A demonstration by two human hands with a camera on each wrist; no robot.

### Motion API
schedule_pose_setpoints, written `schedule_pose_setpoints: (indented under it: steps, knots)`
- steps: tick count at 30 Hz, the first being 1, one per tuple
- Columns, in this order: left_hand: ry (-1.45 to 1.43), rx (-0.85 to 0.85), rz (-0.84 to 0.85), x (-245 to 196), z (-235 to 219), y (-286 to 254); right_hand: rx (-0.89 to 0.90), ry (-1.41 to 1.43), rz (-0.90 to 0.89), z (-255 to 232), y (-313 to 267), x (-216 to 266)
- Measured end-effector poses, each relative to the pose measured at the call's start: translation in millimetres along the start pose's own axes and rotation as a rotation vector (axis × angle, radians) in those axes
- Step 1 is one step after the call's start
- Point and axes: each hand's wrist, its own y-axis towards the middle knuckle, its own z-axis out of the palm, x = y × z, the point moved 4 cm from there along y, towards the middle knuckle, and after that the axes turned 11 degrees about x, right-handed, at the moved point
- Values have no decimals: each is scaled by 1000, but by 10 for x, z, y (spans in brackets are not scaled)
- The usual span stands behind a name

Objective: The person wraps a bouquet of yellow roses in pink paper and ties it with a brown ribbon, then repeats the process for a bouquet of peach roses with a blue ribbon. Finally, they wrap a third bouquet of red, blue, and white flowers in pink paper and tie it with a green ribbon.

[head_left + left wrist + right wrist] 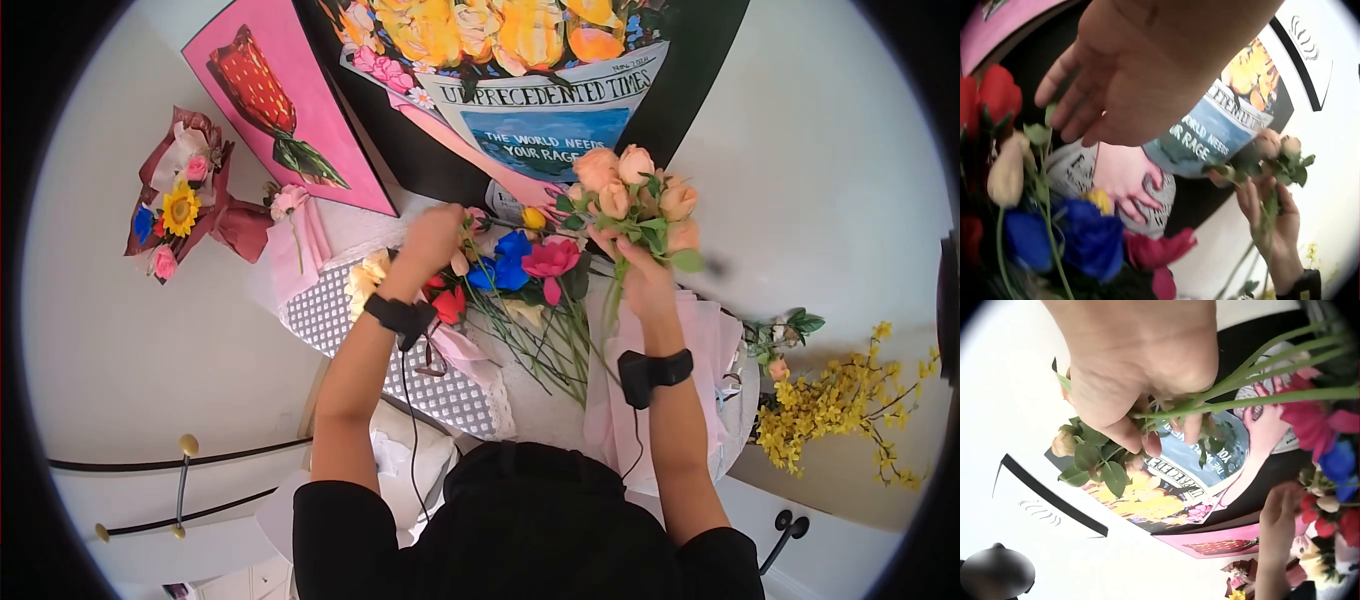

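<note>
My right hand (645,275) grips a bunch of peach roses (632,185) by the green stems (1254,387), blooms up. The roses stand clear above the table in front of a painting. My left hand (435,237) is over the left side of the loose flowers, its fingers curled at a leafy green stem (1046,187); that stem's top is hidden behind the hand. Around it are a pale peach bud (1007,175), blue flowers (510,262), red flowers (447,303) and a magenta flower (550,260).
Pale pink wrapping (690,350) covers the table's right side. A checked cloth (350,310) with a lace edge lies left. Behind lean a pink strawberry painting (290,110) and a black-edged painting (700,60). A wrapped bouquet (180,208) is far left, yellow blossom branches (830,410) right.
</note>
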Motion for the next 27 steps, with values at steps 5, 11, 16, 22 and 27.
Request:
schedule_pose_setpoints:
  steps: [5,11,16,22,27]
  knots:
    - [11,321,-18,519,273,218,-41,-355,141,-190,-17,-12]
    - [-75,96,-142,94,145,163,-61,-744,-32,64,39,-10]
    - [-2,130,-255,-73,529,267,-49,-1119,-121,-84,18,-258]
    - [-325,76,-391,55,646,303,-20,-1116,-103,-27,6,-351]
    - [-627,153,-371,244,374,148,-80,-997,-150,-7,-10,-386]
